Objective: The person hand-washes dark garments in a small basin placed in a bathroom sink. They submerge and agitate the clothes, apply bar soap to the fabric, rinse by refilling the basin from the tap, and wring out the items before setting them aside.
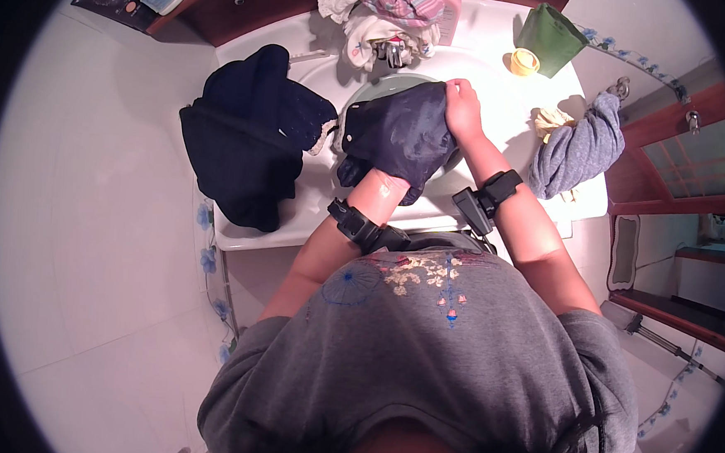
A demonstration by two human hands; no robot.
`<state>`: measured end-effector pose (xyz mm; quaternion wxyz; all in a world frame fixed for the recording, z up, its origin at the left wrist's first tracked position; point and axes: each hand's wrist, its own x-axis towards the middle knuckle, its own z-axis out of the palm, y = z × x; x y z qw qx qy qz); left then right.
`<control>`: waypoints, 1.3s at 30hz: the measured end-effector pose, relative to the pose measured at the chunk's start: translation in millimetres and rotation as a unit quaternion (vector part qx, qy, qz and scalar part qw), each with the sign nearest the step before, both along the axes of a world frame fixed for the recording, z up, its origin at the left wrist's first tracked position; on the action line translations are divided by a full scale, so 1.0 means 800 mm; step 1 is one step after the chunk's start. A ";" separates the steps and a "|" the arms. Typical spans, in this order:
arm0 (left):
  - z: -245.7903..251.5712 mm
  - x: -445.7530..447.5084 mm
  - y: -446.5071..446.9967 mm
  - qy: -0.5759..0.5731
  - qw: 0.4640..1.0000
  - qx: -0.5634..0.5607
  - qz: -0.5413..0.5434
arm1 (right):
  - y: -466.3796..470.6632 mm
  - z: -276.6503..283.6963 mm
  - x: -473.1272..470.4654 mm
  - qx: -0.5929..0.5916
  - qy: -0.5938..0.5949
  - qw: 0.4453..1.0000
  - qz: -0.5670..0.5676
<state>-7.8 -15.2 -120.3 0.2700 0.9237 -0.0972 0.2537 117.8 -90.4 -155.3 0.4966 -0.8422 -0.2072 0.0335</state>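
Observation:
A wet dark navy garment (pixel 400 126) with small light buttons is stretched over a pale green basin (pixel 396 85) in the white washbasin. My right hand (pixel 463 108) grips its upper right edge, fingers curled over the cloth. The left forearm runs under the lower edge of the cloth; only the wrist shows, and my left hand is hidden inside or beneath the fabric. Pale streaks, perhaps suds, mark the cloth above it. To the left, a larger navy garment (pixel 243 138) lies heaped over the sink's edge, its light trim close to the held garment.
Patterned and white cloths (pixel 388 10) are piled over the metal faucet (pixel 393 54), beside a pink bottle (pixel 449 14). At the back right stand a green container (pixel 549 38) and a small yellow cup (pixel 524 62). A twisted grey-blue cloth (pixel 579 146) lies across the right rim.

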 end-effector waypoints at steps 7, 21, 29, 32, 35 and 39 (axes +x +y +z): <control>0.023 -0.008 0.025 -0.041 0.989 -0.064 -0.128 | -0.035 -0.018 0.034 0.465 0.613 0.635 -0.066; 0.011 0.025 0.024 0.073 0.979 -0.163 -0.101 | -0.039 0.136 -0.067 0.075 -0.321 0.913 0.239; 0.078 0.000 -0.024 0.099 0.992 -0.054 -0.051 | -0.004 0.078 -0.017 0.322 0.271 0.896 0.140; 0.071 -0.005 -0.015 0.220 0.956 -0.150 -0.123 | -0.009 0.078 0.004 0.359 0.545 0.744 0.144; 0.056 -0.004 0.002 0.085 0.981 -0.110 -0.135 | -0.027 0.108 0.026 0.336 0.587 0.735 0.053; 0.052 -0.014 0.013 0.163 0.950 -0.233 -0.129 | -0.035 0.147 0.000 0.194 0.021 0.952 0.237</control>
